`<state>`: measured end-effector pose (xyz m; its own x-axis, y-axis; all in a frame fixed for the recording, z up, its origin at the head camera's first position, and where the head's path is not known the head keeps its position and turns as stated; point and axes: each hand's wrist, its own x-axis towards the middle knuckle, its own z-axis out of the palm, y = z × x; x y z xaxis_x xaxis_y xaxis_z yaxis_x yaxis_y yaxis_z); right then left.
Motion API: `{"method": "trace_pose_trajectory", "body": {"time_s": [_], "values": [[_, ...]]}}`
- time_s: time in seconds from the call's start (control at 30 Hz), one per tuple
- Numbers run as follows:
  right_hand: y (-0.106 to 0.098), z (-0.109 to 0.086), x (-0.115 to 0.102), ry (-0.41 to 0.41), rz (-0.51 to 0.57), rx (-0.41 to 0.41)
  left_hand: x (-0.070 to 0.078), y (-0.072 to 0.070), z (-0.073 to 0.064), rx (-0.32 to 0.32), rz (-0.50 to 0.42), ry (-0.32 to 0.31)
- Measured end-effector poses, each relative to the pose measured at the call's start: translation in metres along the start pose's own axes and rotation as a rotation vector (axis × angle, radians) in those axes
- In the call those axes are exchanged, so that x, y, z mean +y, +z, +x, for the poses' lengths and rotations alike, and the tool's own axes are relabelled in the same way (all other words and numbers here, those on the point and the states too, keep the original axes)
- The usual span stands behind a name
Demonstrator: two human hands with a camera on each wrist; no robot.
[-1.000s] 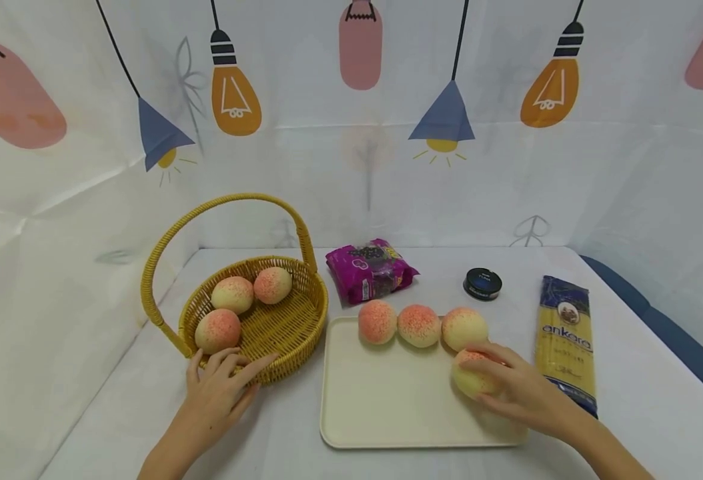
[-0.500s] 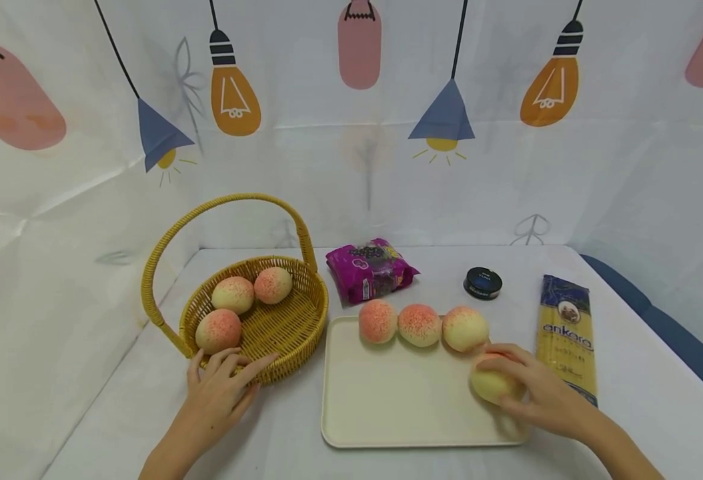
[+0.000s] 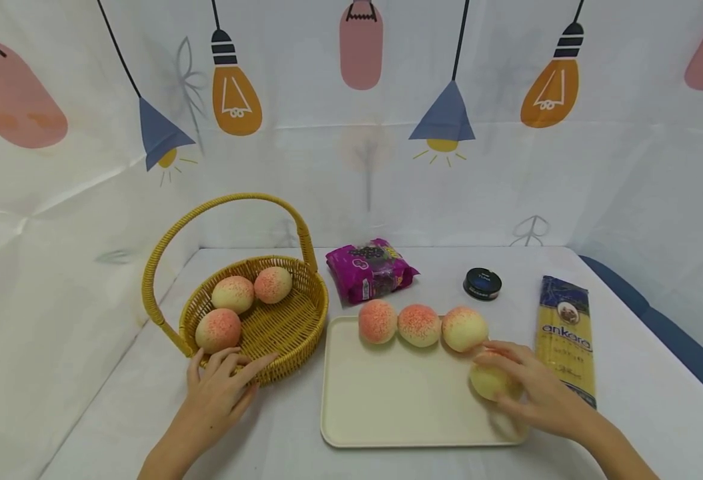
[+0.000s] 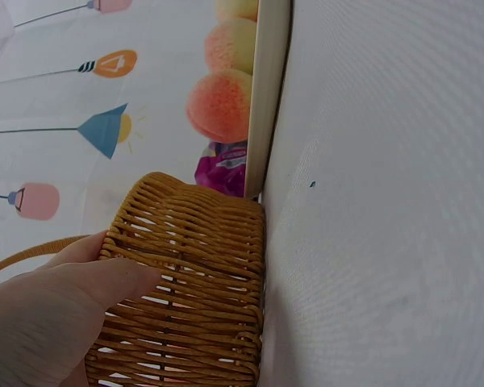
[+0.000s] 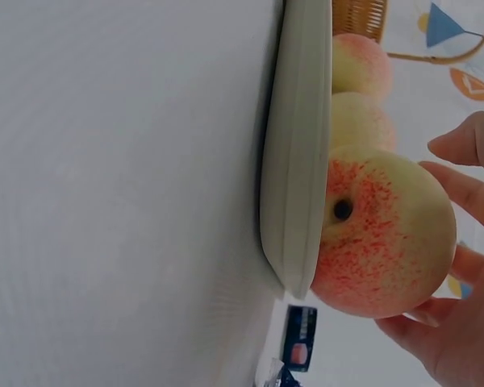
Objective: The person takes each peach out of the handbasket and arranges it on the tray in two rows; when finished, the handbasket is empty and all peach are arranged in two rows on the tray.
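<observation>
My left hand (image 3: 216,395) grips the near rim of the yellow woven basket (image 3: 285,328), fingers over the rim; in the left wrist view the thumb (image 4: 129,278) lies along its outer wall. Three peaches, one of them the front peach (image 3: 218,331), sit inside. My right hand (image 3: 546,393) curls its fingers round a peach (image 3: 488,383) at the right side of the cream tray (image 3: 387,407). In the right wrist view the thumb (image 5: 468,143) stands off this peach (image 5: 387,234). Three more peaches, including the middle peach (image 3: 419,326), line the tray's far edge.
A purple snack bag (image 3: 369,270) lies behind the tray. Farther right is a dark round tin (image 3: 482,284). A yellow and blue Ankara pasta packet (image 3: 564,340) lies right of the tray, beside my right hand. A printed white curtain (image 3: 327,180) hangs behind the table.
My right hand has drawn the peach right and slightly nearer along the tray, mostly in the first half second; it has hardly moved since. My left hand and the basket have stayed still.
</observation>
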<state>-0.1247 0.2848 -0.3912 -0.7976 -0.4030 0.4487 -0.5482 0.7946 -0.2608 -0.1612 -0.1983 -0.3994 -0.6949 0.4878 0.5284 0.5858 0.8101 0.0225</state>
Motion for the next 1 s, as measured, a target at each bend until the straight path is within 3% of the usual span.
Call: {"method": "trace_pose_trajectory", "body": {"time_s": [0.77, 1.0], "values": [[-0.001, 0.007, -0.001, 0.001, -0.054, 0.047, 0.0, 0.0, 0.0, -0.002, 0.008, -0.002], [-0.005, 0.016, -0.006, -0.01, -0.029, 0.019, 0.001, -0.001, 0.001, -0.012, 0.002, -0.008]]}}
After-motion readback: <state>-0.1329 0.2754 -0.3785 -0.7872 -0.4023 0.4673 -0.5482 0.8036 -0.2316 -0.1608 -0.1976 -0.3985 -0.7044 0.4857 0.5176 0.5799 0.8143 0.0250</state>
